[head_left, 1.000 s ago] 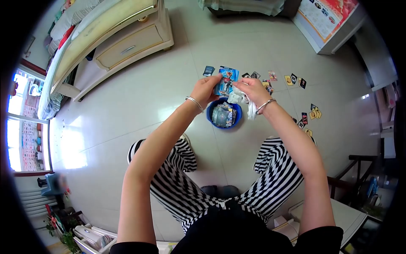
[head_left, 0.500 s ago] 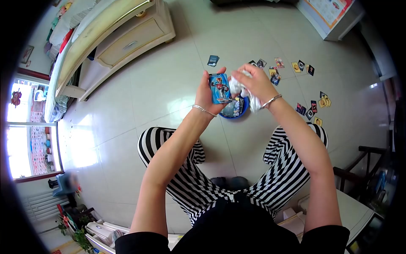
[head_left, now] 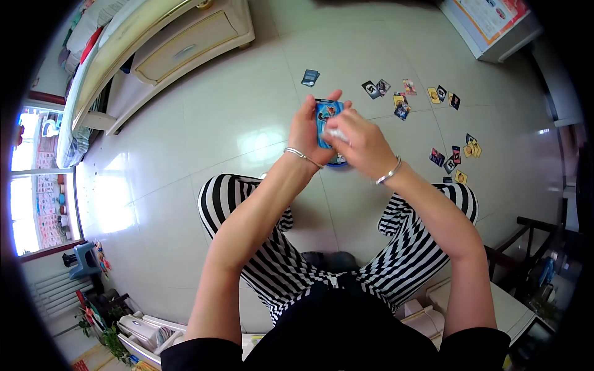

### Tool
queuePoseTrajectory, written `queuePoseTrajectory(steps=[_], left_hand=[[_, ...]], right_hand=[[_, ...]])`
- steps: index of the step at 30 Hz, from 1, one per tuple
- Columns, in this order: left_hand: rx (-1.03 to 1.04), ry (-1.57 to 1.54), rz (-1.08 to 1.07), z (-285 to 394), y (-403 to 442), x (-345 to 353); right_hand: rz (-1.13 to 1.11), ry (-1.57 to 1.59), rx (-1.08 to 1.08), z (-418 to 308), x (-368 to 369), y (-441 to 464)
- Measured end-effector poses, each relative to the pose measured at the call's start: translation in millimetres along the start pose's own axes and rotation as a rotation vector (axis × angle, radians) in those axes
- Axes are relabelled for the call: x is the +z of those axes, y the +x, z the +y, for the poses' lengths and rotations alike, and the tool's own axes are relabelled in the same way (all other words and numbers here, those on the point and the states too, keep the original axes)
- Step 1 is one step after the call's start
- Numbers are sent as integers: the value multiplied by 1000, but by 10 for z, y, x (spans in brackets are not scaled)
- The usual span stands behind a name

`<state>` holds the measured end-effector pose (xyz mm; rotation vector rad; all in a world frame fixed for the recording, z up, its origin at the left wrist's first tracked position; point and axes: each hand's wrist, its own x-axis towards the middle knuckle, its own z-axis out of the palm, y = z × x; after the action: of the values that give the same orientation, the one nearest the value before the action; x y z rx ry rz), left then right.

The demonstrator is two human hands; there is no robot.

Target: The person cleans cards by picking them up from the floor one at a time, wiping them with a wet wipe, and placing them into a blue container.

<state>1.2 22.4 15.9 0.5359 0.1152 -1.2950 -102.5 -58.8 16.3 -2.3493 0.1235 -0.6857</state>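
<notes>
My left hand [head_left: 303,127] holds a blue picture card [head_left: 326,111] with its printed side up; whether more cards lie beneath it I cannot tell. Fingers closed, my right hand [head_left: 362,143] presses a white wad, like a tissue or cloth [head_left: 337,134], onto the card's face and covers part of the picture. Below both hands, a round blue container [head_left: 338,164] stands on the floor, mostly hidden by them.
Several cards lie in loose groups on the tiled floor, among them a small stack [head_left: 310,77], yellow and black cards [head_left: 442,94] and another cluster [head_left: 455,157]. A bed with a drawer [head_left: 185,49] is at upper left. A dark wooden chair [head_left: 526,238] stands at right.
My right hand has moved left and down, bringing the white wad from beside the card onto its face. The blue container is now more hidden. The view has shifted slightly.
</notes>
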Motion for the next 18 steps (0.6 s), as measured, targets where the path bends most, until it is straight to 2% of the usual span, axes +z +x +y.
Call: queuePoseTrajectory(steps=[2, 4, 6, 9, 13, 16, 18], left_hand=[[-83, 24, 76, -83, -71, 86], [-59, 2, 35, -137, -43, 18], [-49, -9, 4, -116, -23, -19], [-49, -13, 29, -62, -40, -15], [-144, -59, 34, -111, -63, -17], [-42, 24, 3, -110, -56, 48], [-21, -22, 86, -45, -57, 99]], right_hand=[[83, -24, -21, 49, -57, 181], [167, -37, 19, 90, -79, 303], [140, -19, 44, 40, -39, 268], [-28, 85, 38, -46, 31, 47], [104, 30, 39, 96, -17, 129], [167, -68, 35, 171, -62, 269], [149, -44, -4, 101, -32, 181]])
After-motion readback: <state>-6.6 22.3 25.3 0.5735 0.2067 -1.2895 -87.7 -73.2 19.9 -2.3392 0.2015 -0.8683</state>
